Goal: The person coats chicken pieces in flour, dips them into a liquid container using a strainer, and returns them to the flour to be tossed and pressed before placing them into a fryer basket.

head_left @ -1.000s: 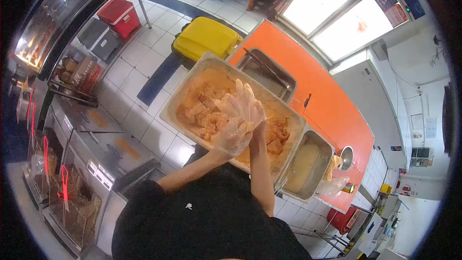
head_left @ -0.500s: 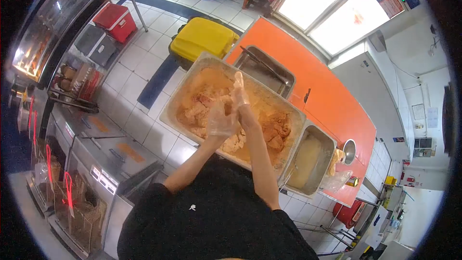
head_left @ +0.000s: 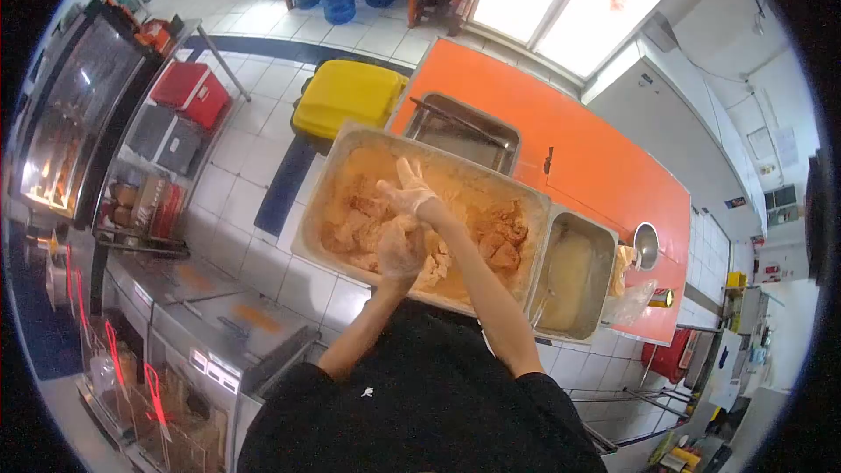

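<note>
A large metal tray (head_left: pixel 307 226) holds orange-brown flour and several coated pieces that look like chicken (head_left: pixel 501 241). Both my hands wear clear plastic gloves dusted with flour. Over the left half of the tray, my right hand (head_left: pixel 410 188) is open, its fingers spread toward the far left. My left hand (head_left: pixel 401 250) is just below it, near the front edge, its fingers curled inward; what they hold, if anything, is hidden. Lumpy coated pieces (head_left: pixel 355 232) lie to the left of my left hand.
Beyond the tray, a metal pan (head_left: pixel 455 142) with a dark utensil rests on the orange table (head_left: pixel 596 158). A pan of pale liquid (head_left: pixel 569 276) adjoins on the right, near a metal bowl (head_left: pixel 646 245). A yellow-lidded bin (head_left: pixel 350 96) stands far left; fryers (head_left: pixel 210 315) are at left.
My hands were close against each other, fingers extended. Now my right hand has spread and tilted left, and my left hand has curled below it. The camera view has turned slightly.
</note>
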{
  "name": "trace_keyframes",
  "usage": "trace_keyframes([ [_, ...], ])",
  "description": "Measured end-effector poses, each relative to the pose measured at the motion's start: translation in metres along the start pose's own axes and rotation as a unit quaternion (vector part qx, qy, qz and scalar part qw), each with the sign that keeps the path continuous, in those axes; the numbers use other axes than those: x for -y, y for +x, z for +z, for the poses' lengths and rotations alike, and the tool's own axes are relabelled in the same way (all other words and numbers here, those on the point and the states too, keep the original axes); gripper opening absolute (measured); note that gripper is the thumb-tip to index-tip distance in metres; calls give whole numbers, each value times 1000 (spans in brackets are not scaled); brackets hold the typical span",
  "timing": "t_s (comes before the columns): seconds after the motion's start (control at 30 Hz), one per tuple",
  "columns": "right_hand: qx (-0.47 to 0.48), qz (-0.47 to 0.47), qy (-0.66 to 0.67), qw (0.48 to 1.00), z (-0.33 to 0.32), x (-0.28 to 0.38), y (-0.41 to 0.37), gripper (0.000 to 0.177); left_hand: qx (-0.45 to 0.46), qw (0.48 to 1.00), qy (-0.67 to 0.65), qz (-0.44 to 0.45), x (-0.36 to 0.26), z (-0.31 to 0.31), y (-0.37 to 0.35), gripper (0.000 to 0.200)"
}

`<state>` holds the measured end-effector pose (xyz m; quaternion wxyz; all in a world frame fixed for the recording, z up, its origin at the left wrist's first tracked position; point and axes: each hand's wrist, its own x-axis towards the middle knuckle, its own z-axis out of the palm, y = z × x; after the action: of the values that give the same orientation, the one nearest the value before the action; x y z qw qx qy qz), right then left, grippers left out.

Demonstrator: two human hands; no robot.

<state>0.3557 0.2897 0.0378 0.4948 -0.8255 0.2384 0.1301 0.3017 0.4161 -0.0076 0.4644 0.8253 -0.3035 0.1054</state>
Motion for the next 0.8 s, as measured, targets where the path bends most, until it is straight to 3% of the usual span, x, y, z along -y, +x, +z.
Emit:
trace_keyframes([
  [0.03,-6,-2,4,1000,-1,4,-5,104,2,1000,0,7,-8,-6,2,17],
  [0.1,-185,-162,-128,961,2,14,-20,97,-47,974,-148,-167,-23,-10,5,24],
  [0.13,-212,-192,-104,953,2,22,-29,90,-71,941,-252,-215,-30,-8,5,34],
  [0.23,-238,-233,-161,929,-8,35,-47,89,-122,926,-298,-199,-33,-5,16,40],
  [0.3,-264,-230,-149,925,-8,37,-51,83,-93,934,-287,-190,-33,-13,21,46],
  [0.37,-285,-283,-42,915,-6,27,-48,77,-55,939,-289,-179,-37,-21,26,42],
  [0.4,-288,-282,-40,914,-10,25,-52,77,-53,940,-288,-176,-39,-24,30,42],
  [0.47,-104,-86,21,991,-16,19,-60,56,-47,917,-277,-284,-39,-27,43,33],
  [0.5,-103,-84,21,991,-6,14,-60,56,-46,916,-277,-286,-30,-26,50,33],
  [0.57,-189,1,258,948,33,-16,-53,39,-10,973,-117,-197,-8,-21,57,26],
  [0.6,-183,-126,-23,975,45,-45,-51,33,-10,971,-117,-208,-7,-23,61,26],
  [0.67,-186,-174,-44,966,43,-45,-55,34,127,884,-232,-385,-7,-31,71,23],
  [0.7,-201,-227,-62,951,41,-39,-57,34,125,884,-229,-387,4,-25,67,23],
  [0.73,-224,-263,-146,927,37,-32,-65,35,111,861,-314,-385,23,-10,60,22],
  [0.77,-223,-267,-145,926,32,-21,-73,35,95,831,-396,-379,38,1,56,20],
  [0.8,-171,-217,-112,954,25,-10,-84,34,93,832,-394,-379,43,5,54,20],
])
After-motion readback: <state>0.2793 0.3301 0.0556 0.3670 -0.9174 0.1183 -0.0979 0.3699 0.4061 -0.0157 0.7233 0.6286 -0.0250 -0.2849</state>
